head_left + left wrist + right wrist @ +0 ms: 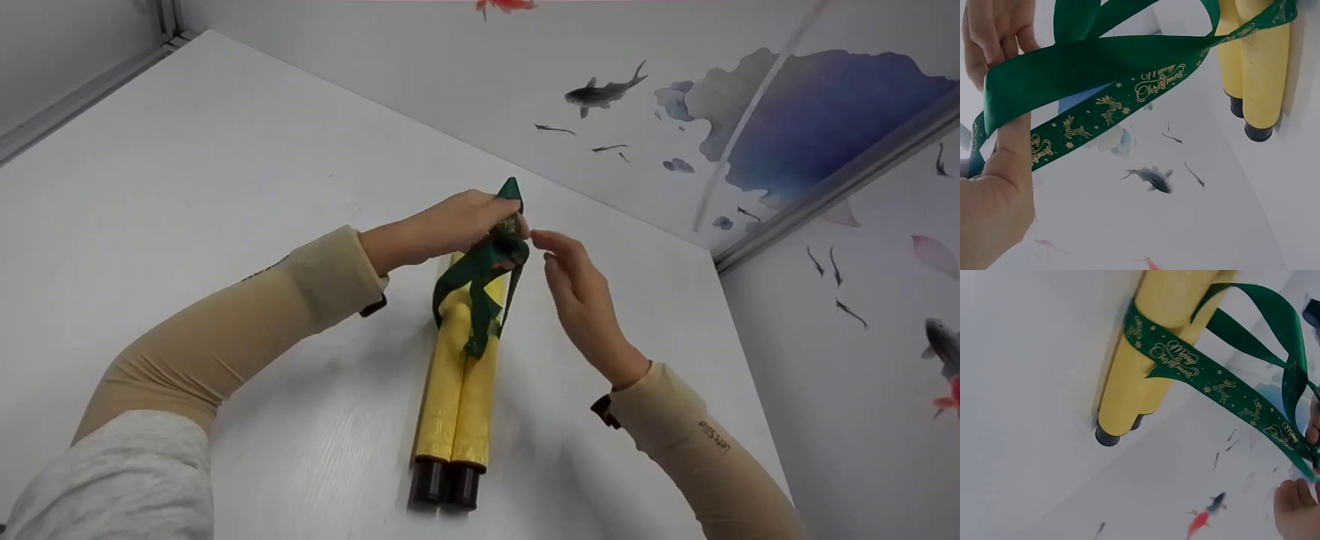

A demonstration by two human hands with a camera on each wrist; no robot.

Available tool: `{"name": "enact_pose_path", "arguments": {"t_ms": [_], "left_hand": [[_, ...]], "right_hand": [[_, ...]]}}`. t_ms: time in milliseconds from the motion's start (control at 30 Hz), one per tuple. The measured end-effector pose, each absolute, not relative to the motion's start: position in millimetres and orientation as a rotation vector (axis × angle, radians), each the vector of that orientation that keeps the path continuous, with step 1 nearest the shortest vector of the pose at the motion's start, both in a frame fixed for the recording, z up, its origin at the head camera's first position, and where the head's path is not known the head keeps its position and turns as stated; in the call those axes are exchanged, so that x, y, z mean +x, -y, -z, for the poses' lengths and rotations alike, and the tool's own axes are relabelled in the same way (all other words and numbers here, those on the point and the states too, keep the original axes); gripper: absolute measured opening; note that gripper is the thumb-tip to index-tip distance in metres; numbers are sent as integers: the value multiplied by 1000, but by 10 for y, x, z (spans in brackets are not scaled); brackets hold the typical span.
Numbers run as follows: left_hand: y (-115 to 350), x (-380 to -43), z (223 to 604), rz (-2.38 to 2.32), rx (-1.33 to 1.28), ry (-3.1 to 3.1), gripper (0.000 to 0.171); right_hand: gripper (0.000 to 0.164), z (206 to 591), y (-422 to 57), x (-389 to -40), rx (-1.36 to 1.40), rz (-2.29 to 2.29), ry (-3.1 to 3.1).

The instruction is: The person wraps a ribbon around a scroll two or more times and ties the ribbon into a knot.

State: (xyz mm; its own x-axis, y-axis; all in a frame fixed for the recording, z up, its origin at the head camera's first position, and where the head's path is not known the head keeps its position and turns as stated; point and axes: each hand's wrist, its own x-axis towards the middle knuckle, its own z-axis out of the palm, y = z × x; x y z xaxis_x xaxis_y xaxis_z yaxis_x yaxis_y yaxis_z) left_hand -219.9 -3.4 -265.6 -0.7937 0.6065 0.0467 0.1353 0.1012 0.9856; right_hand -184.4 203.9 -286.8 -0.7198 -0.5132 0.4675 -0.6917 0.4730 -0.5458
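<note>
Limp green ribbon (1202, 372) around firmer yellow rolls (441, 405)

The yellow rolls lie side by side on the white surface (225, 172), dark ends (431, 480) showing at their near side. The green ribbon, printed in gold, crosses the yellow rolls partway along, seems to pass around them, and stands off them in loose loops. Above the far part of the yellow rolls, the person's left grip (454, 221) pinches the green ribbon between thumb and fingers. To the right of the yellow rolls, the right grip (581, 307) is slightly spread, fingers gently bent and holding nothing; whether its tips brush the green ribbon I cannot tell.

The green ribbon should be next to weightless: smooth, satin-like, probably slippery, with little stiffness, so it would likely twist and slide from a slack hold. It is best pinched flat across its width, close above the yellow rolls, rather than by a loop far from them. It looks easy to crease but hard to tear.

The yellow rolls look stiff lengthwise, with a thin covering that a hard squeeze might dent or wrinkle. They are probably fairly light and apt to roll apart; steady both together around the middle, or by the dark ends, which look hard.
</note>
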Motion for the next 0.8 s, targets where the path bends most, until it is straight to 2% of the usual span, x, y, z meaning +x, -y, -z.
{"name": "enact_pose_path", "arguments": {"t_ms": [167, 400, 600, 800], "left_hand": [[6, -2176, 2679, -1728, 947, -2117, 39], [-8, -2162, 2721, -1771, 964, -2131, 40], [-36, -2130, 2736, -1812, 1032, -2061, 41], [-58, -2095, 2732, -1878, 1078, -1889, 40]], "right_hand": [[30, 2790, -2067, -1938, 824, -1708, 2681], [28, 2817, -2093, -1941, 751, -1854, 2726], [37, 2736, -2004, -1867, 775, -2075, 2769], [42, 2841, -2020, -1944, 710, -2126, 2662]]}}
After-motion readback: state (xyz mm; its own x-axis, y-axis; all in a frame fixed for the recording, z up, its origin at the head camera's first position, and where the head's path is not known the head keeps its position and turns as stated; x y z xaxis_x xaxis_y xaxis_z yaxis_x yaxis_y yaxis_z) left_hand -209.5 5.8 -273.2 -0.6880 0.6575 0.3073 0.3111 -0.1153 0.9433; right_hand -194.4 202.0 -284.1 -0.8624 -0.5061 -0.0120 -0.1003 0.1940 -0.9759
